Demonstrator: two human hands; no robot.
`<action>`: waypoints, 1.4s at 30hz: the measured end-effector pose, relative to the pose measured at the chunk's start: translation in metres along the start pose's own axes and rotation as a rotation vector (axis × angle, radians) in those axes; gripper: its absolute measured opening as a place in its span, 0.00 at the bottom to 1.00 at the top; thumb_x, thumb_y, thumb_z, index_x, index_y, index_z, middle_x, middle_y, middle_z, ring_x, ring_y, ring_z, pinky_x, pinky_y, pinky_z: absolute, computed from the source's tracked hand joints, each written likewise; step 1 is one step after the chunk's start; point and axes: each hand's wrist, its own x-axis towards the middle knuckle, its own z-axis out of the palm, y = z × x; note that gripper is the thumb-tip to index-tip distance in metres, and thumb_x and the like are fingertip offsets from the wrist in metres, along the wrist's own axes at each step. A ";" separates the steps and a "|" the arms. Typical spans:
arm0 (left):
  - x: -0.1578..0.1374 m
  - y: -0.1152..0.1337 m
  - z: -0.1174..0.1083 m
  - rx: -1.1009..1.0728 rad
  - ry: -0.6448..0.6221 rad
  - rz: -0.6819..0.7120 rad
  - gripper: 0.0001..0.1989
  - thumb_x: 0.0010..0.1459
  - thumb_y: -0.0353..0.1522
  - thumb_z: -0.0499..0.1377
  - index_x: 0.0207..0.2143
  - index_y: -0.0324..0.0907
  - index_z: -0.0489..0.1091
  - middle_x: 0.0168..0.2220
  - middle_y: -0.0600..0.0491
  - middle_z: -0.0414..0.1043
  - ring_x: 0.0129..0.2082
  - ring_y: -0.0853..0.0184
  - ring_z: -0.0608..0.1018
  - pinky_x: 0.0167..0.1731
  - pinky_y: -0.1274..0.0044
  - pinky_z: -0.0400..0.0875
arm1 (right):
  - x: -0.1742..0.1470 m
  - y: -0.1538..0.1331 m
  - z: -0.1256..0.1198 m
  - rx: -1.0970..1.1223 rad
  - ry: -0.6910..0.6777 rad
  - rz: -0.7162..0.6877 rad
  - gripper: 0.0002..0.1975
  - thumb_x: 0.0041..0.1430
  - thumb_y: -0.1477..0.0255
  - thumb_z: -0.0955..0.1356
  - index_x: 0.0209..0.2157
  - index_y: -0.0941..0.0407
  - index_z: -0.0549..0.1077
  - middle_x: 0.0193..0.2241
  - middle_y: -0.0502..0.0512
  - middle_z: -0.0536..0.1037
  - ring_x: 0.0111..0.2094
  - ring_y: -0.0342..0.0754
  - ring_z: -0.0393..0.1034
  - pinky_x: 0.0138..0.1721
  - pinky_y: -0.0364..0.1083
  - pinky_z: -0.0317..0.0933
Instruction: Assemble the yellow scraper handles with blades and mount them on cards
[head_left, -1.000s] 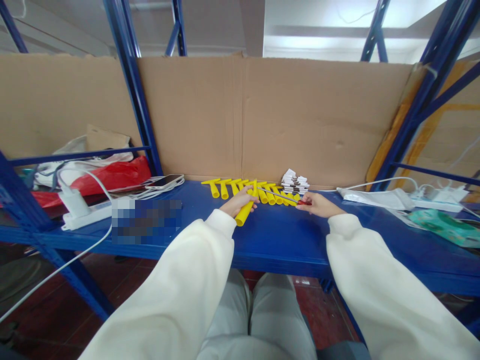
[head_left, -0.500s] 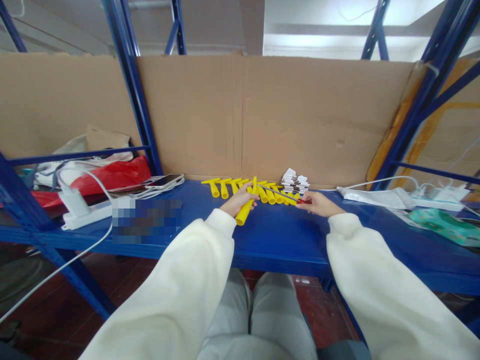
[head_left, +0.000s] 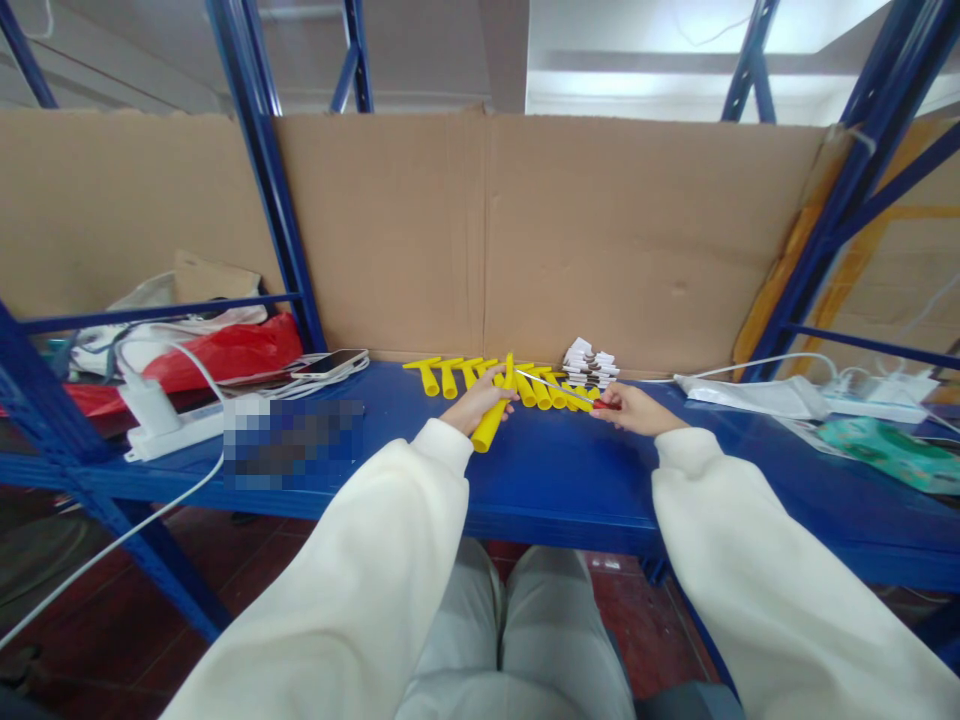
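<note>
My left hand (head_left: 480, 397) is wrapped round a yellow T-shaped plastic piece (head_left: 489, 428), its round tube end tilted down towards me. In my right hand (head_left: 628, 410) is a screwdriver (head_left: 606, 404) with a red handle. Its long metal shaft points left, and the tip meets or passes close to the upper part of the yellow piece; contact is hard to make out. Behind both hands, several like yellow T-shaped pieces (head_left: 448, 380) lie in a row. A small stack of white pieces with dark parts (head_left: 589, 362) sits behind the row's right end.
Everything rests on a blue shelf (head_left: 562, 480) backed by a cardboard sheet (head_left: 600, 230). At left are a white power strip (head_left: 176, 425), a phone (head_left: 330, 362) and a red bag (head_left: 259, 345). A white packet (head_left: 750, 393) and a green packet (head_left: 892, 450) lie at right.
Almost nothing differs. My right hand and the screwdriver have shifted very slightly, while the left hand keeps the yellow piece in the same place.
</note>
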 end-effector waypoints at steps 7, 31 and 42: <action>-0.002 0.001 0.001 -0.008 0.020 -0.009 0.38 0.58 0.19 0.54 0.69 0.45 0.50 0.32 0.53 0.74 0.17 0.74 0.69 0.18 0.83 0.64 | 0.000 -0.008 -0.002 -0.052 -0.039 -0.048 0.29 0.48 0.39 0.66 0.24 0.53 0.67 0.20 0.52 0.72 0.23 0.46 0.65 0.27 0.47 0.60; -0.006 0.002 0.003 -0.026 0.010 0.018 0.33 0.60 0.18 0.52 0.66 0.42 0.53 0.28 0.56 0.71 0.17 0.75 0.69 0.17 0.84 0.62 | 0.004 0.006 -0.002 -0.151 0.062 -0.158 0.25 0.50 0.43 0.67 0.25 0.52 0.64 0.22 0.52 0.72 0.26 0.48 0.64 0.30 0.48 0.60; 0.000 -0.002 0.001 -0.015 -0.003 0.021 0.33 0.59 0.19 0.53 0.66 0.43 0.54 0.27 0.56 0.71 0.18 0.74 0.70 0.17 0.84 0.64 | 0.006 0.010 0.001 -0.058 0.110 -0.140 0.30 0.41 0.40 0.70 0.26 0.51 0.61 0.22 0.51 0.73 0.25 0.48 0.66 0.30 0.48 0.62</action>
